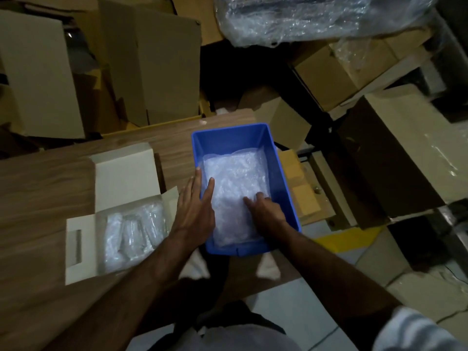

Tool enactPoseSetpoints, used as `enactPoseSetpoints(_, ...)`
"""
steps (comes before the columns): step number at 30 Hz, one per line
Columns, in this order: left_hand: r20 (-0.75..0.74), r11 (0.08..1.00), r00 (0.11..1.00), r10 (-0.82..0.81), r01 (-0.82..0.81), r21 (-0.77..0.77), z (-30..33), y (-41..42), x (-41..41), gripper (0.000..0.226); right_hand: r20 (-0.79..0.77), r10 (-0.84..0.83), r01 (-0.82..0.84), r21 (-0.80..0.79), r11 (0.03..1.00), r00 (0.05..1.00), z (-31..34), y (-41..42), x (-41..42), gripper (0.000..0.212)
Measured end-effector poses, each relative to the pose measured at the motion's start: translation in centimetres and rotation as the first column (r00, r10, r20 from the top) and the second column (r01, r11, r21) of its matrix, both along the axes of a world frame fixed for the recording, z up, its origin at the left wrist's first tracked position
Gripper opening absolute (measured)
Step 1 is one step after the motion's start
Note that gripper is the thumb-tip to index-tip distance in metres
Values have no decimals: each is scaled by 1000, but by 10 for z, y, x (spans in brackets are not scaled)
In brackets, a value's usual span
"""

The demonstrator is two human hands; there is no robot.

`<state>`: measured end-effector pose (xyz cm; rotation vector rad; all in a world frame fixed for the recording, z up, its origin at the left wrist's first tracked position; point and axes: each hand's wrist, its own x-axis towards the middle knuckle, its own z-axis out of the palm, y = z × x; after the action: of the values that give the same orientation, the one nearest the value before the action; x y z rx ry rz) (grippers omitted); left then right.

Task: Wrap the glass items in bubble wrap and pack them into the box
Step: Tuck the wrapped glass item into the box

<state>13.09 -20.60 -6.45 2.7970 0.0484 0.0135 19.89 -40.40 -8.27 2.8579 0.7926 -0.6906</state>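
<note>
Both hands press into crinkly bubble wrap [235, 188] lining the blue plastic bin [281, 171]. Left hand [196, 206] lies flat, grip wide; right hand [264, 210] curls, fingertips buried, grip unclear.

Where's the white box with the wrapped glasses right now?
The white box lies open on the wooden table, left of the blue bin, with the left hand just beside it.
</note>
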Motion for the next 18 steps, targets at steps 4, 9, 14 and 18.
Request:
enactPoseSetpoints(4, -6, 1000, 1000, 4, -4, 3, 2, -2, 0, 77, 30, 61, -63, 86, 994, 998, -7, -1, 6, 42)
enactPoseSetpoints(9, -23, 1000, 999, 24, -24, -14, 7, -6, 0, 75, 97, -24, -1, 249, 968, 995, -16, -11, 5, 28)
enactPoseSetpoints(14, -30, 1000, 999, 15, -15, 0, 6, -4, 0, 76, 191, -41, -20, 310, 951, 981, -1, -15, 6, 27)
enactPoseSetpoints(18, -48, 1000, 999, 5, -4, 12, 9, -3, 0, 79, 321, -40, -96, 396, 913, 946, 10, -23, 4, 33)
